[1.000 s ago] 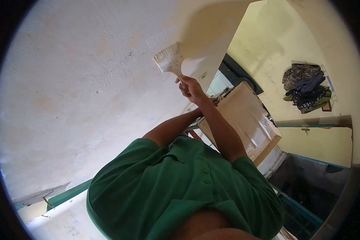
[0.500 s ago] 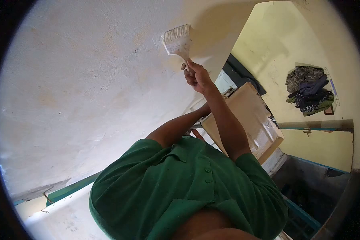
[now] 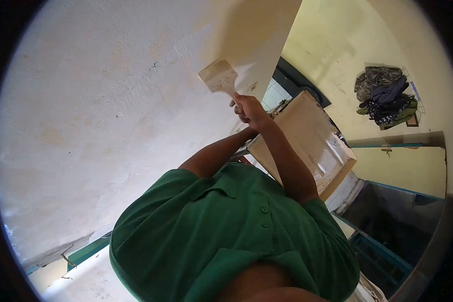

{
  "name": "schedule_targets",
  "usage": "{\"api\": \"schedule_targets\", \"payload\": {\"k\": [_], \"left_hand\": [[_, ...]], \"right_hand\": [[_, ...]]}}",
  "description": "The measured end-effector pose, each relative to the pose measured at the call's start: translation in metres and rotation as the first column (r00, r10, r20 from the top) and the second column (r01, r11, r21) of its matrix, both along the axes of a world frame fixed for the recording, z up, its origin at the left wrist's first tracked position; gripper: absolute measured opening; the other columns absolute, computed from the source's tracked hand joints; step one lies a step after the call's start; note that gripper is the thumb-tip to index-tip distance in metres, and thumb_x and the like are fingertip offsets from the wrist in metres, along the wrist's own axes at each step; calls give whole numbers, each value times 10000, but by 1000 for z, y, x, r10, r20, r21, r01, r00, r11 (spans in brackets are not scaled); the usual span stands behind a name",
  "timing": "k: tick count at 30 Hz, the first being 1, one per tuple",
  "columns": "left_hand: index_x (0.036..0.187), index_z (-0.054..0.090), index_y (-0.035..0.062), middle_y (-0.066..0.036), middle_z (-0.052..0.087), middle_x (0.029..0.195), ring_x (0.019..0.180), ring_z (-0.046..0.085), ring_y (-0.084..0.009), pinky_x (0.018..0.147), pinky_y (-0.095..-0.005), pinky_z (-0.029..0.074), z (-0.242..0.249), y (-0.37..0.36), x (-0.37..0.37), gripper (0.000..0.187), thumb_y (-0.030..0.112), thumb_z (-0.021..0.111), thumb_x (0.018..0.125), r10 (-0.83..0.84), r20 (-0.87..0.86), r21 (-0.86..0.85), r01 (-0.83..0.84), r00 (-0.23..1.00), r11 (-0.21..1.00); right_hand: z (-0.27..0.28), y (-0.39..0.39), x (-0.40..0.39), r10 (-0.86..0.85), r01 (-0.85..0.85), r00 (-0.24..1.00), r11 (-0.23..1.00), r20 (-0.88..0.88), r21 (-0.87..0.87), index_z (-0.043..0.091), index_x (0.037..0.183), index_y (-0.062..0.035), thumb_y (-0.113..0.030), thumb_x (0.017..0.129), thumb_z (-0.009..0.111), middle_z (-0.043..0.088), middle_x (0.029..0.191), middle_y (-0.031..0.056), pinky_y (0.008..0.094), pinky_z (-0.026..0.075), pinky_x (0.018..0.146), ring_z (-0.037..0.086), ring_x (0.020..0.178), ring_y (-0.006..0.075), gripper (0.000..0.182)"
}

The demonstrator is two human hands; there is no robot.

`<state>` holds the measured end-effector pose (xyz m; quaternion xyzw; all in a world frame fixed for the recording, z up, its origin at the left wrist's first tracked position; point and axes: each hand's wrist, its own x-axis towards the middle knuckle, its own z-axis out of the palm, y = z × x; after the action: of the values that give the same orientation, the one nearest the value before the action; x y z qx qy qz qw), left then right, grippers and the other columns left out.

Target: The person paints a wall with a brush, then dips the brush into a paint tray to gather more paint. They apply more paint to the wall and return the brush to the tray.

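My right hand (image 3: 250,111) is closed around the handle of a wide paintbrush (image 3: 219,77). The brush's pale, paint-coated head lies against or very near the whitish wall (image 3: 110,116). My left forearm (image 3: 219,152) reaches across and passes behind my right forearm, so the left hand and its fingers are hidden. Just beyond the crossed arms is a cream rectangular tray-like container (image 3: 299,136), with wet-looking white paint toward its lower right end. Whether my left hand touches it cannot be seen.
Dark clothes (image 3: 387,98) hang from a rack on the yellow wall (image 3: 332,38) at right. A black object (image 3: 304,83) sits beyond the container. Lower right are a teal-edged frame (image 3: 382,251) and a dark recess (image 3: 392,216). Green trim (image 3: 88,249) runs along the lower left.
My right hand and the paintbrush have moved down in the view, toward my body. The brush head has tilted further left. The camera view has shifted slightly.
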<state>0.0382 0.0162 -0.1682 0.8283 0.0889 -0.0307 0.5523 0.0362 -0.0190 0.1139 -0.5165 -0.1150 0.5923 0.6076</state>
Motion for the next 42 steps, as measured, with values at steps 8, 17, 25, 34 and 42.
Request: {"api": "schedule_targets", "payload": {"k": [8,17,25,34,42], "left_hand": [[1110,548,7,-158,595,1043,922,560,-263,797,-357,437,0,-2,4,389,300,471,866,4,0,-8,-4,1000,1000],[1108,548,5,-153,598,1037,917,560,-256,790,-356,437,-2,-6,23,388,299,475,865,15,10,2,-15,1000,1000],[1105,548,3,-149,601,1032,912,560,-251,784,-355,438,-2,-7,37,387,299,479,865,14,12,10,-15,1000,1000],[1103,548,1,-144,604,1026,907,560,-245,776,-354,438,-6,-4,38,387,298,483,864,35,2,5,-35,999,999],[1101,548,-1,-140,607,1021,903,560,-239,770,-353,438,-27,-6,23,386,297,487,863,39,-10,6,-39,999,999]], "right_hand": [[11,20,-10,53,-52,992,999,114,-6,499,898,-3,-215,891,429,433,568,13,220,234,320,324,375,61,223],[98,38,-19,-4,0,998,998,61,64,502,902,-19,-131,884,449,401,570,-17,193,169,317,246,362,22,125],[127,22,-15,-26,9,996,983,88,184,512,912,-32,-152,886,458,383,561,-35,179,169,321,237,375,17,134],[104,-12,-10,-136,125,991,945,16,303,520,955,-80,-316,912,449,347,533,-35,175,187,315,221,355,29,250],[54,47,-19,-114,96,992,965,61,242,492,900,-104,-334,921,429,351,527,-25,200,165,301,193,332,45,240]]}}
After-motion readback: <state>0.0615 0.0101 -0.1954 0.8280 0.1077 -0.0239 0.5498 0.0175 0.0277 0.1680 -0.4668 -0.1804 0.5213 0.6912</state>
